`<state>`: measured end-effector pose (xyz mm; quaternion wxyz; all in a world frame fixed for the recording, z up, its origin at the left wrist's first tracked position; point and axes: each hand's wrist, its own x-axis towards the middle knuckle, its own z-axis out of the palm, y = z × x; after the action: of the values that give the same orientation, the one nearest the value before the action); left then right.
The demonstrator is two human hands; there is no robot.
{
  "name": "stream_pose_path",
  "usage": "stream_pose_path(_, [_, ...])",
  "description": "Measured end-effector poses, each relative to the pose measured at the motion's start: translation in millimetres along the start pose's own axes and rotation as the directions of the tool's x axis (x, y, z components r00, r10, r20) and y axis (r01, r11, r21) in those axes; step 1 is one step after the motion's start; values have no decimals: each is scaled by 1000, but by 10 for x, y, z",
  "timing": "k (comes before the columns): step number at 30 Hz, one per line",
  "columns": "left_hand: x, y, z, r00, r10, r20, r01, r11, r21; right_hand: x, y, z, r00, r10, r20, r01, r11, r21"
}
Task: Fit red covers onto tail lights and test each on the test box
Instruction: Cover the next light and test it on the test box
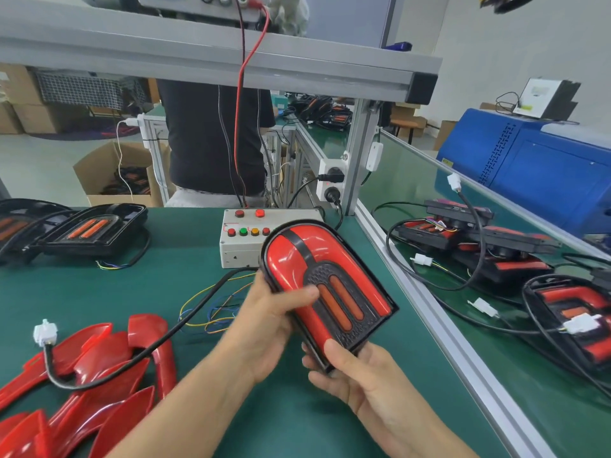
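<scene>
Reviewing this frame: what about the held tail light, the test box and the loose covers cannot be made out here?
Head view only:
- tail light: its back, hidden by its own body, left hand and right hand.
- test box: right part, behind the tail light; button labels too small.
- red covers: pile cut by the frame's edge.

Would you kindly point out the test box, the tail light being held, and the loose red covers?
test box [244,251]: head view, bare front wall below the buttons.
tail light [291,259]: head view, glossy red cover, upper left.
red covers [99,368]: head view, middle of the pile.
</scene>
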<state>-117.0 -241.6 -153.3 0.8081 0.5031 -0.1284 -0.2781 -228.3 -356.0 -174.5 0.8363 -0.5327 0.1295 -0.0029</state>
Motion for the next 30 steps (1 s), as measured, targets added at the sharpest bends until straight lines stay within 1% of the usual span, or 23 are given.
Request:
stream_pose_path(2, [-108,-139,63,999,-22,41,19,997,68,28,-5,25,999,-35,9,35,999,-24])
stream_pose_path(4, [-121,-159,63,999,-18,47,12,992,124,48,-18,34,999,-46,15,47,997,-56])
stream_pose_path(6, [-90,-98,37,999,-23,50,16,992,123,67,-33,18,999,-47,2,47,995,-87])
stream_pose_path(9, [-13,-16,18,995,-78,62,80,997,-18,81,-93,6,999,-24,-40,19,993,-115])
stream_pose_path(10, [24,7,11,993,-105,47,108,991,-81,72,-123,5,999,0,-51,-8,988,-151])
stream_pose_path(11, [71,34,1,991,-132,23,134,979,-152,63,-155,13,997,31,-68,-46,974,-223])
stream_pose_path(12, [117,64,-14,987,-158,-4,153,962,-226,47,-186,21,992,51,-112,-88,929,-360])
stream_pose_path(13, [156,83,-26,983,-179,-30,163,944,-286,34,-202,9,982,17,-189,-120,827,-549])
stream_pose_path(14, [179,82,-39,979,-196,-50,170,931,-324,25,-211,-23,959,-97,-267,-139,661,-738])
stream_pose_path(15, [188,63,-46,975,-212,-67,177,923,-342,16,-221,-45,912,-283,-297,-139,469,-872])
stream_pose_path(16, [181,32,-47,971,-226,-77,186,918,-350,13,-235,-48,857,-446,-258,-117,320,-940])
stream_pose_path(17, [167,-6,-45,968,-238,-83,195,915,-352,19,-241,-39,834,-523,-178,-67,224,-972])
stream_pose_path(18, [155,-39,-43,965,-249,-85,204,914,-351,33,-238,-12,849,-522,-79,-7,139,-990])
stream_pose_path(19, [149,-61,-40,964,-254,-83,211,914,-347,58,-215,32,884,-467,16,49,58,-997])
stream_pose_path(20, [151,-68,-36,963,-259,-79,217,913,-346,83,-191,78,912,-402,85,90,-6,-996])
stream_pose_path(21, [162,-64,-30,961,-268,-74,227,908,-352,111,-173,113,923,-366,121,113,-46,-993])
stream_pose_path(22, [176,-53,-30,958,-277,-67,235,900,-367,130,-170,139,922,-363,137,125,-55,-991])
stream_pose_path(23, [197,-41,-35,956,-284,-67,238,892,-384,146,-175,148,916,-376,143,137,-42,-990])
stream_pose_path(27, [249,-15,-30,950,-300,-87,249,895,-371,156,-184,110,897,-428,111,160,80,-984])
stream_pose_path(30, [265,29,-34,946,-295,-137,233,909,-346,145,-175,65,890,-443,109,161,82,-984])
